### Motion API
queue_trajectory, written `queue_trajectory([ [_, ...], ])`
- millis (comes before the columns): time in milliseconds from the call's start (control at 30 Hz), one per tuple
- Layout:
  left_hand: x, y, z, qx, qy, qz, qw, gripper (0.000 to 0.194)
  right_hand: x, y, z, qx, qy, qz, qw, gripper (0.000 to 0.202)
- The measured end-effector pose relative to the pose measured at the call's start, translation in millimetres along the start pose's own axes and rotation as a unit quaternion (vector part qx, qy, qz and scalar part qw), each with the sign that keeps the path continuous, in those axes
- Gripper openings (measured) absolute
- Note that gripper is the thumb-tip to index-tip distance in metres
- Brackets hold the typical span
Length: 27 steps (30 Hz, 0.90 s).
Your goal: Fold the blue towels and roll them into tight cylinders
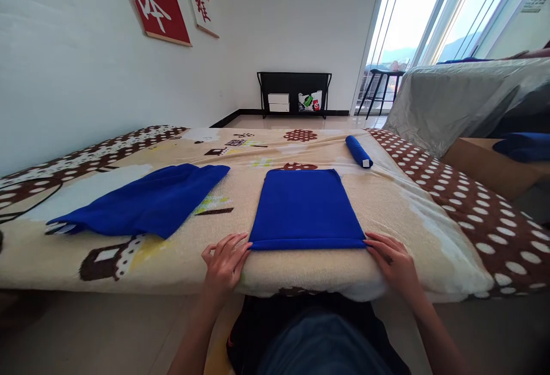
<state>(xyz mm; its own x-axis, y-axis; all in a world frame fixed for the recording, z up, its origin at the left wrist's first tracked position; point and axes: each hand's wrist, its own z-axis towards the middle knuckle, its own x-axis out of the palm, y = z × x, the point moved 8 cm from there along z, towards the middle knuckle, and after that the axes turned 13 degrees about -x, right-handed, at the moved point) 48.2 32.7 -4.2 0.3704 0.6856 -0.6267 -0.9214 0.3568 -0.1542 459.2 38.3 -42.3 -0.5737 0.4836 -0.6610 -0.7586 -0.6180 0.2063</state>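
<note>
A folded blue cloth (pixel 303 209) lies flat in front of me, its near edge turned over into a narrow band. At that band's left end my left hand (pixel 226 260) is closed, thumb and fingers pinching the corner. My right hand (pixel 390 257) pinches the right end in the same way. To the left, a second blue cloth (pixel 150 203) is spread loosely, with a pale label at its far left tip. Beyond the folded cloth on the right rests a rolled blue cloth (pixel 357 150) with a small white tag at its near end.
Everything lies on a cream patterned blanket (pixel 326 274) with brown dotted borders. On the right are a cardboard box (pixel 490 163) and a plastic-covered pile (pixel 464 94). A black rack (pixel 294 85) stands by the far wall, and a stool (pixel 381 85) by the window.
</note>
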Motion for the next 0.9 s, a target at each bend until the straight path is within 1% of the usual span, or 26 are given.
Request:
queue_trajectory([
  [100, -1.6, -1, -2, 0.014, -0.006, -0.010, 1.000, 0.021, -6, 9, 0, -0.030, -0.039, -0.020, 0.999, 0.018],
  [200, -5.0, 1, -2, 0.013, 0.003, -0.030, 0.999, 0.021, -11, 12, 0, -0.045, -0.047, -0.028, 0.998, 0.019],
  [300, -9.8, 2, 0, 0.016, 0.054, -0.044, 0.997, 0.020, -14, 13, -1, -0.056, -0.023, -0.016, 0.998, 0.017],
  [433, -22.5, 0, 1, 0.006, 0.124, -0.051, 0.991, 0.020, -17, 10, -8, -0.057, 0.033, 0.027, 0.997, 0.017],
  [500, -25.6, -2, 1, -0.002, 0.154, -0.050, 0.987, 0.019, -16, 8, -11, -0.049, 0.060, 0.045, 0.996, 0.017],
  [600, -21.2, -4, -1, -0.021, 0.195, -0.051, 0.979, 0.016, -14, 8, -10, -0.035, 0.097, 0.050, 0.993, 0.016],
  [733, -5.8, -1, -4, -0.054, 0.234, -0.062, 0.969, 0.016, -11, 11, -3, -0.006, 0.135, 0.038, 0.990, 0.018],
  [833, 5.3, 1, -5, -0.085, 0.248, -0.061, 0.963, 0.019, -9, 13, 0, 0.008, 0.138, 0.019, 0.990, 0.019],
  [900, 10.2, -1, -4, -0.105, 0.235, -0.052, 0.965, 0.020, -8, 12, 3, 0.016, 0.124, -0.003, 0.992, 0.019],
])
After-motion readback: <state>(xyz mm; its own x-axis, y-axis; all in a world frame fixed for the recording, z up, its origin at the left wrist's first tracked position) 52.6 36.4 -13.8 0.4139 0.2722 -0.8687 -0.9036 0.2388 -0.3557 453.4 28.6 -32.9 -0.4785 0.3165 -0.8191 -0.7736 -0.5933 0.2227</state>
